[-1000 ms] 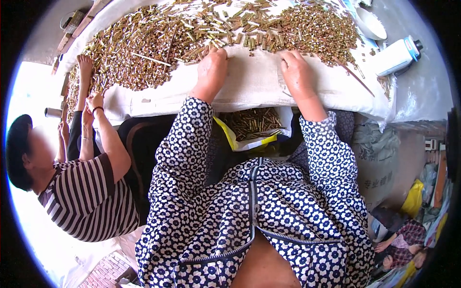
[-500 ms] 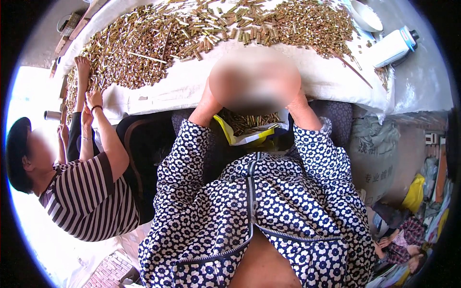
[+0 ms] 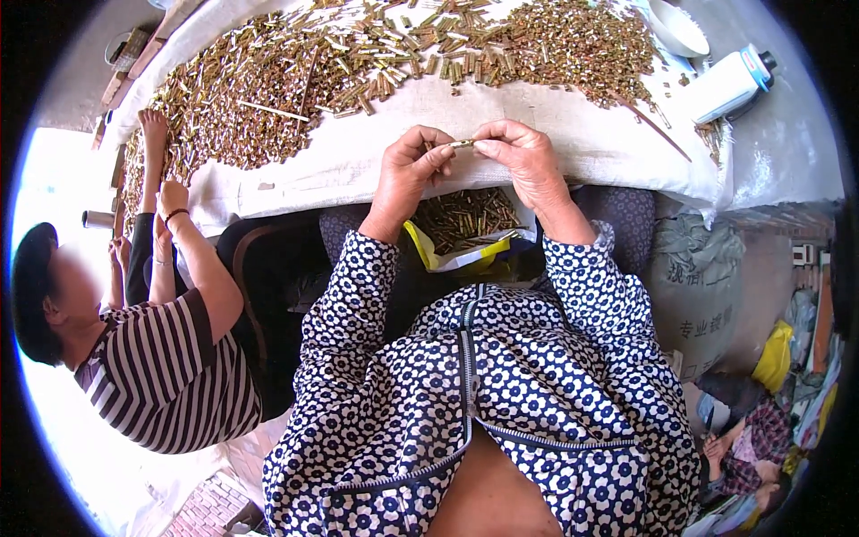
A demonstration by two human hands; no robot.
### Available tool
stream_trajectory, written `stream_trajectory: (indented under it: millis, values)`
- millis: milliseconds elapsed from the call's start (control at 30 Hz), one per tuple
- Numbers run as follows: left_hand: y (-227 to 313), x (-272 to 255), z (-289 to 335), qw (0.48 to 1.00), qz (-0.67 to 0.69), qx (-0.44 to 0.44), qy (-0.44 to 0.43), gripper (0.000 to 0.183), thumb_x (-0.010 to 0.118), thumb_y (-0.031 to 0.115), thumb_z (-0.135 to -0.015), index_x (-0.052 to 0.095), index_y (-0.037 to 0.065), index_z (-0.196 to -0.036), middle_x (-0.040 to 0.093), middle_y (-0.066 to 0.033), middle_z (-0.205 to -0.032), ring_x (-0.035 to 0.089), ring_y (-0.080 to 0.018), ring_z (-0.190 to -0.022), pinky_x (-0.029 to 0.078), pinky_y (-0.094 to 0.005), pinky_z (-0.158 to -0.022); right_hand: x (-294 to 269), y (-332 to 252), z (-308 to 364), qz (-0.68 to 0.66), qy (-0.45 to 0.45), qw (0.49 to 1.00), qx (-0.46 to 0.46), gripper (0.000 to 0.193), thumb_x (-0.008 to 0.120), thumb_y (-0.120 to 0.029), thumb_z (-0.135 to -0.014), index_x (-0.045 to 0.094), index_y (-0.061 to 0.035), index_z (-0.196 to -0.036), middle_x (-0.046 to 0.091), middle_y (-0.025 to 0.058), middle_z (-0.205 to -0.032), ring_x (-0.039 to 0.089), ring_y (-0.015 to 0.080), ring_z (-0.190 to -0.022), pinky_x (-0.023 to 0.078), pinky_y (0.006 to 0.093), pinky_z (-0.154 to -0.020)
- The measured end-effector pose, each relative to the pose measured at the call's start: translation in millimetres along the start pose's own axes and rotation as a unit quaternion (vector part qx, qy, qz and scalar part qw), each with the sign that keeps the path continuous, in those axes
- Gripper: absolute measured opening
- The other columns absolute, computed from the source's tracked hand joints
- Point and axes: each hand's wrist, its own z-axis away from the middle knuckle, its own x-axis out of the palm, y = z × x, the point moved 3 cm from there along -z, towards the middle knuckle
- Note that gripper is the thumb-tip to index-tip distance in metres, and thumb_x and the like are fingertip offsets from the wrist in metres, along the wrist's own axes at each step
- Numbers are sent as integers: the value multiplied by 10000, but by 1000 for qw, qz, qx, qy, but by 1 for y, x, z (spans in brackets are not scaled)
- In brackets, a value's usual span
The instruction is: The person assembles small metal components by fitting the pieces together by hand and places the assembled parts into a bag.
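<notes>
Above the near edge of the cloth-covered table, a slim brass-coloured metal tube (image 3: 461,143) is pinched between my two hands. My left hand (image 3: 410,172) grips its left end with thumb and forefinger, the other fingers curled. At its right end, the thumb and fingers of my right hand (image 3: 526,166) are closed on it. Below my hands, an open yellow-and-white bag (image 3: 436,261) at my lap holds many similar brass tubes (image 3: 467,219). Whether more pieces sit inside my left palm is hidden.
Loose small brass pieces (image 3: 242,98) heap across the table, with longer tubes between the piles. A pale stick (image 3: 273,111), a brown stick (image 3: 651,127), a white bowl (image 3: 678,31) and a white bottle (image 3: 729,87) lie there. At left sits a co-worker in stripes (image 3: 174,371).
A blur covered my hands before; now they show, with the tube between them. My left forearm has shifted slightly right and nearer. The co-worker's hand has moved a little nearer.
</notes>
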Motion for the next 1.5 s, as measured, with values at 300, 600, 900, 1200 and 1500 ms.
stream_trajectory:
  millis: [300, 600, 900, 1200, 1500]
  values:
    - [1, 2, 2, 998, 35, 39, 18, 73, 593, 79, -912, 589, 17, -952, 595, -16, -757, 546, -66, -631, 439, -189, -513, 7, -11, 3, 129, 8, 985, -113, 94, 637, 3, -835, 651, -2, -928, 631, 11, -907, 576, 94, -833, 461, 221, -749]
    - [-4, 21, -9, 958, -253, 139, 8, 81, 572, 32, -879, 574, 41, -960, 611, -83, -781, 595, -193, -645, 479, -288, -546, 8, -9, 5, 356, 25, 917, -180, 123, 625, 32, -742, 600, -24, -849, 611, 82, -844, 595, 214, -802, 471, 302, -720]
    - [2, 44, -14, 827, -513, 226, -45, 95, 548, 28, -839, 570, 28, -932, 601, -198, -824, 602, -367, -722, 492, -399, -642, -27, -5, 2, 409, 56, 889, -199, 117, 593, 24, -749, 605, -24, -854, 606, 75, -792, 596, 198, -738, 468, 293, -663]
    - [-7, 13, -9, 996, 68, -44, -40, 129, 483, 139, -978, 552, 41, -929, 620, -43, -780, 579, -89, -608, 477, -213, -520, -51, 12, -5, 250, 73, 961, -99, 123, 589, 21, -838, 637, -34, -936, 585, -50, -801, 516, 16, -706, 419, 169, -606]
    - [30, 18, 22, 910, -348, 95, -202, 229, 595, 105, -890, 573, 18, -1101, 659, -116, -934, 635, -180, -851, 513, -309, -724, -68, 7, -14, 318, 95, 935, -125, 144, 613, -2, -817, 630, -22, -958, 619, 7, -887, 578, 81, -807, 465, 220, -708]
